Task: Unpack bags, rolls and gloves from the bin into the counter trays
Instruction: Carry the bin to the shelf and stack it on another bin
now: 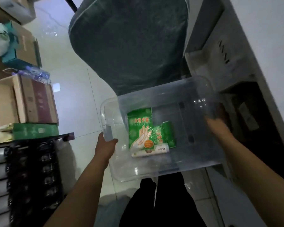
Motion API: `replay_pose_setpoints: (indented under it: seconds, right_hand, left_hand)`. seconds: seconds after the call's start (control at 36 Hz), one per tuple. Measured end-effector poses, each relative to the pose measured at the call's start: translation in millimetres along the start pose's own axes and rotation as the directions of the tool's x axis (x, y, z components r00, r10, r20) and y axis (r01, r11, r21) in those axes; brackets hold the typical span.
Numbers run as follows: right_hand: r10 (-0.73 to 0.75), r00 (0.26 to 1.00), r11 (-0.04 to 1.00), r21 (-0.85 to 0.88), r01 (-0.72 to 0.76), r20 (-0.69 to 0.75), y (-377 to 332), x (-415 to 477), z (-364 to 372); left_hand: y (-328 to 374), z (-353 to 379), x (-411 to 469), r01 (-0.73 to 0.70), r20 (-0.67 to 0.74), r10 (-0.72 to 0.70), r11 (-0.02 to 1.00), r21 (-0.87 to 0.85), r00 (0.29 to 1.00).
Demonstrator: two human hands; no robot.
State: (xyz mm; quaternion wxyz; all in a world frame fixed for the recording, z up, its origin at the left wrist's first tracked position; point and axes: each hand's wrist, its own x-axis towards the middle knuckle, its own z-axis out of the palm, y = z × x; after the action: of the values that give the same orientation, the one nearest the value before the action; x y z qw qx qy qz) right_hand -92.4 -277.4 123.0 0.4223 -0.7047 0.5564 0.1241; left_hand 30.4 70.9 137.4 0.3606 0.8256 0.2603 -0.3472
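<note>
A clear plastic bin (195,159) is held up in front of me above the floor. My left hand (105,146) grips its left rim and my right hand (218,122) grips its right rim. Inside lies a green pack of disposable gloves (140,128) with a hand drawing on it. A second, smaller green pack (166,133) lies partly under its right side. A white roll (150,152) rests across their near ends. The counter trays are not in view.
A dark padded chair (129,43) stands just beyond the bin. Cardboard boxes (25,100) and a green box (35,131) are stacked at the left, above dark stacked items (31,177). A white cabinet (246,63) runs along the right. The floor is pale tile.
</note>
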Motion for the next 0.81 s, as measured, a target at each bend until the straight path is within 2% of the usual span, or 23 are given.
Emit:
replay_pose_setpoints:
  seconds: [0.08, 0.17, 0.28, 0.33, 0.47, 0.53, 0.64, 0.81]
  right_hand:
    - [0.020, 0.998, 1.000, 0.003, -0.020, -0.053, 1, 4, 3]
    - [0.053, 0.995, 0.998, -0.009, -0.054, -0.080, 0, 5, -1]
    - [0.056, 0.998, 0.998, -0.014, -0.056, -0.016, 6, 11, -6]
    - [0.089, 0.996, 0.995, 0.046, -0.089, 0.008, 8, 16, -11]
    - [0.163, 0.982, 0.968, 0.179, -0.178, 0.095, 13, -4, -31]
    - [0.135, 0.985, 0.960, 0.230, -0.157, 0.110, 16, -27, -36]
    - [0.105, 0.991, 0.938, 0.323, -0.127, 0.085, 36, -75, -34]
    - [0.165, 0.986, 0.906, 0.400, -0.138, -0.032, 62, -138, -18]
  left_hand:
    - [0, 4, 10, 0.070, -0.058, -0.074, 0.995, -0.077, 0.996]
    - [-2, 2, 10, 0.100, -0.056, -0.105, 0.990, -0.098, 0.993]
    - [-6, -12, 13, 0.171, -0.002, -0.173, 0.974, -0.150, 0.985]
    - [-4, -19, 11, 0.190, 0.009, -0.192, 0.960, -0.204, 0.981]
    - [-7, -33, -4, 0.163, 0.003, -0.166, 0.968, -0.192, 0.986]
    - [-13, -39, -8, 0.154, 0.010, -0.155, 0.972, -0.177, 0.988]
    - [-25, -55, -15, 0.127, 0.030, -0.123, 0.974, -0.185, 0.992]
    - [-36, -82, -12, 0.056, 0.126, -0.034, 0.982, -0.179, 0.991]
